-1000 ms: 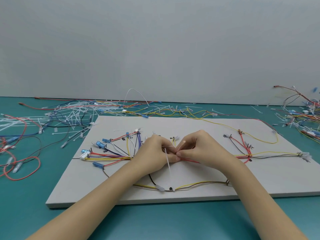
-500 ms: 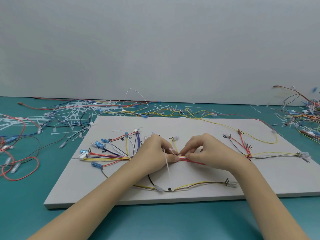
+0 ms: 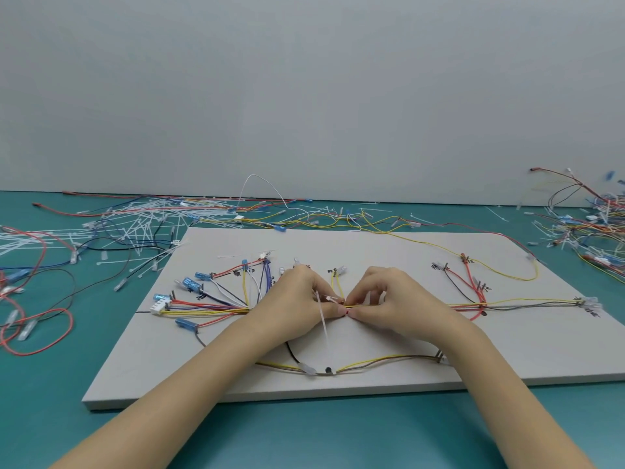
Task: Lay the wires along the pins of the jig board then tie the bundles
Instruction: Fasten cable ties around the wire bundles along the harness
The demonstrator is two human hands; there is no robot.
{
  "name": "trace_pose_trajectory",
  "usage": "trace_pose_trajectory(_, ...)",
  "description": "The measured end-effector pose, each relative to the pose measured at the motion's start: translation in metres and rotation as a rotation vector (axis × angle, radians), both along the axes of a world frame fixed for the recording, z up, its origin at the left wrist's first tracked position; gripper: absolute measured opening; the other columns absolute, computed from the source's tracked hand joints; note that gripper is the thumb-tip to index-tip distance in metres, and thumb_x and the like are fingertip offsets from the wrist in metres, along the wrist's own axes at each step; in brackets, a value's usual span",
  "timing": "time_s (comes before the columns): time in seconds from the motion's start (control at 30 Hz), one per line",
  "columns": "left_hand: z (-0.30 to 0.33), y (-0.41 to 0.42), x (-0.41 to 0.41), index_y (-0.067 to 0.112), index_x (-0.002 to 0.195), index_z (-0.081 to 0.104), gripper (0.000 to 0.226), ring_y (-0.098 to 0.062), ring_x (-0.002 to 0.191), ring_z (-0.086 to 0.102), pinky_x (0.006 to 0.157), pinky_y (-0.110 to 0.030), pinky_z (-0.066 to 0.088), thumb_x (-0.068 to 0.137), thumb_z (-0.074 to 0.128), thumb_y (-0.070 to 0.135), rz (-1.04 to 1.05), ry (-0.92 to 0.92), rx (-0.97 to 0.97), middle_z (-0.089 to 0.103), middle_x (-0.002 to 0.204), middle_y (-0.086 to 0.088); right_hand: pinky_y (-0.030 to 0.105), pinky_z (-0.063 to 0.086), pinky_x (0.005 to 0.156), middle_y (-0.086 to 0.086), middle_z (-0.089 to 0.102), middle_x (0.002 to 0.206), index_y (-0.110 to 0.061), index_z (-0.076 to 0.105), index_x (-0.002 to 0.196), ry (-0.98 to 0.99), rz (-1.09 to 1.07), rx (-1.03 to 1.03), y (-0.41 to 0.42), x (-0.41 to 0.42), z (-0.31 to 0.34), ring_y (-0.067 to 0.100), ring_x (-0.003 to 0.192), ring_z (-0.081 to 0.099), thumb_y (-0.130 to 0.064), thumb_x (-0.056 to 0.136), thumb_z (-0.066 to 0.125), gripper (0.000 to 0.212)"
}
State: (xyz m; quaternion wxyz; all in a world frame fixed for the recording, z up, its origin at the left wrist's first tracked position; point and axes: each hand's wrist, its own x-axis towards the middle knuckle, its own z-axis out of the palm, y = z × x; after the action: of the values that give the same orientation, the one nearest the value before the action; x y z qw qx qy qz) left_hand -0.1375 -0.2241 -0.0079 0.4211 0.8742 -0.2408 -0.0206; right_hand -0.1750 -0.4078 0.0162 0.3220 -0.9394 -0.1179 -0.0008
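While both hands meet mid-frame, left hand pinches cable tie; right hand pinches wire bundle on jig board.

The left hand and right hand cover the wires where they meet, hiding how the tie wraps them. Labels beside the pins are too small to read. The board and the wire pile are cut off at the right edge.
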Motion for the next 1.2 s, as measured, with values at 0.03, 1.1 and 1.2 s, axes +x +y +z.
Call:
trace_pose_trajectory(0.03,0.000,0.000,0.000,0.024,0.084,0.080,0.008,-0.022,0.082,0.064,0.075,-0.039,0.052,0.077,0.080,0.027,-0.010,-0.003,-0.001,0.072,0.077,-0.001,0.011,0.038,0.063,-0.004,0.059,0.089,-0.025,0.076,0.082,0.000,0.002,0.010,0.000,0.000,0.000,0.003,0.067,0.051,-0.020,0.081,0.076,0.005)
trace_pose_trajectory(1.1,0.001,-0.003,0.000,0.005,0.073,0.076,0.006,-0.001,0.062,0.065,0.062,-0.016,0.048,0.070,0.079,0.002,0.045,-0.075,-0.198,0.071,0.065,0.009,0.015,0.036,0.062,-0.003,0.063,0.086,-0.022,0.078,0.085,-0.022,0.007,-0.011,-0.003,0.002,-0.004,0.003,0.065,0.050,-0.016,0.083,0.073,0.008)
trace_pose_trajectory(1.2,0.001,-0.002,0.000,0.000,0.073,0.075,0.005,0.008,0.052,0.057,0.054,-0.004,0.037,0.071,0.079,0.002,0.044,-0.024,-0.210,0.064,0.054,0.019,0.013,0.036,0.061,-0.009,0.060,0.080,-0.021,0.079,0.086,-0.024,0.000,-0.004,-0.002,0.001,-0.003,0.002,0.063,0.050,-0.015,0.082,0.073,0.009)
